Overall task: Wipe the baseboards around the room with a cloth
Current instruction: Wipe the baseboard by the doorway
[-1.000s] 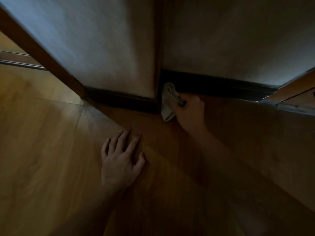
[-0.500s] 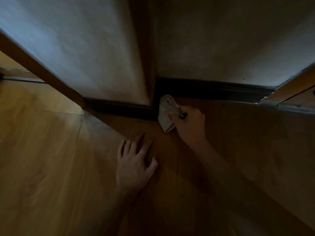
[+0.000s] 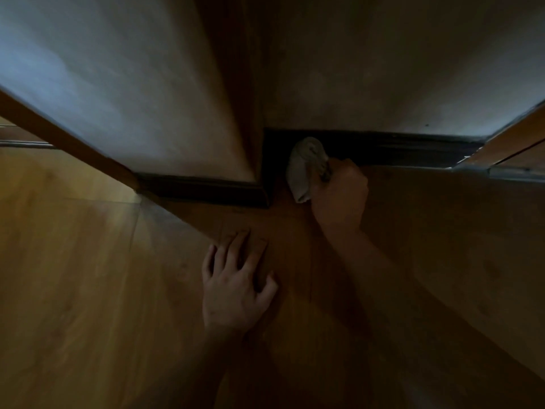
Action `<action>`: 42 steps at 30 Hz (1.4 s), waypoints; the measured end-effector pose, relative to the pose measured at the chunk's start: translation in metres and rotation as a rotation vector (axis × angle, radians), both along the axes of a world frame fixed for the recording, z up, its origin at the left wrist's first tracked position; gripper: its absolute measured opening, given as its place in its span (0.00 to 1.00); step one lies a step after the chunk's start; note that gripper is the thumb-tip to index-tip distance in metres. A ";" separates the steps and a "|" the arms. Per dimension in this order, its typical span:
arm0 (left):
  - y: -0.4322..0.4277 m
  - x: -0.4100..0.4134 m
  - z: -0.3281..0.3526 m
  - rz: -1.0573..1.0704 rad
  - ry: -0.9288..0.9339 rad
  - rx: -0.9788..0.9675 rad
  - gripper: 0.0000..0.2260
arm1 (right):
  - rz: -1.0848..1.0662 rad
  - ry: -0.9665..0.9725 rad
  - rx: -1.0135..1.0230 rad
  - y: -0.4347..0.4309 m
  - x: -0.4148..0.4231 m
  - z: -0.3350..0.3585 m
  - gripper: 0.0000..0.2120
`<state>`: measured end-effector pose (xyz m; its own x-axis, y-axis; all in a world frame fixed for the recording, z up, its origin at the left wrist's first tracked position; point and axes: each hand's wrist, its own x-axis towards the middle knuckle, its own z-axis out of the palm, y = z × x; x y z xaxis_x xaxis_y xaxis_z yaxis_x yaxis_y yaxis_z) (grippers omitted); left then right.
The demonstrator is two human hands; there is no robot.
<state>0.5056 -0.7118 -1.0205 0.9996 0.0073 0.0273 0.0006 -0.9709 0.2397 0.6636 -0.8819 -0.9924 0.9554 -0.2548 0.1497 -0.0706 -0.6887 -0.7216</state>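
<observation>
Head view, very dim, so I read it with care. I see the right hand clenched around a pale, bunched cloth, holding it against the dark baseboard of the far wall, just right of the corner where the wall steps toward me. Whether the cloth's lower end touches the wooden floor I can't quite tell in the shadow. The left hand lies flat on the floor nearer me, fingers spread and relaxed, gripping nothing.

Cloth against baseboard; left hand nearer.
</observation>
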 end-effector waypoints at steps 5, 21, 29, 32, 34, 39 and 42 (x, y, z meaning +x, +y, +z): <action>-0.001 0.000 -0.001 0.005 -0.022 0.011 0.26 | 0.072 0.020 -0.047 0.013 0.008 0.003 0.13; 0.000 -0.001 0.001 -0.001 0.025 0.022 0.27 | -0.075 0.001 -0.122 -0.055 -0.002 0.006 0.15; -0.001 -0.001 0.003 0.005 0.040 0.020 0.28 | -0.072 -0.009 -0.116 -0.058 -0.002 0.008 0.15; -0.001 -0.001 0.003 0.001 0.043 0.025 0.28 | -0.079 -0.025 -0.153 -0.071 -0.003 0.007 0.16; -0.001 -0.001 0.003 0.003 0.042 0.026 0.28 | -0.111 -0.028 -0.163 -0.078 -0.003 0.007 0.15; 0.000 -0.002 0.003 0.004 0.070 0.035 0.29 | -0.091 -0.023 -0.141 -0.074 0.000 0.006 0.14; -0.001 -0.002 0.003 0.006 0.058 0.026 0.28 | -0.116 -0.015 -0.064 -0.081 -0.001 0.002 0.13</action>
<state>0.5036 -0.7125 -1.0174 0.9994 0.0139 -0.0302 0.0200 -0.9767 0.2135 0.6625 -0.9633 -0.9900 0.9176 -0.3529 0.1828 -0.1423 -0.7212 -0.6780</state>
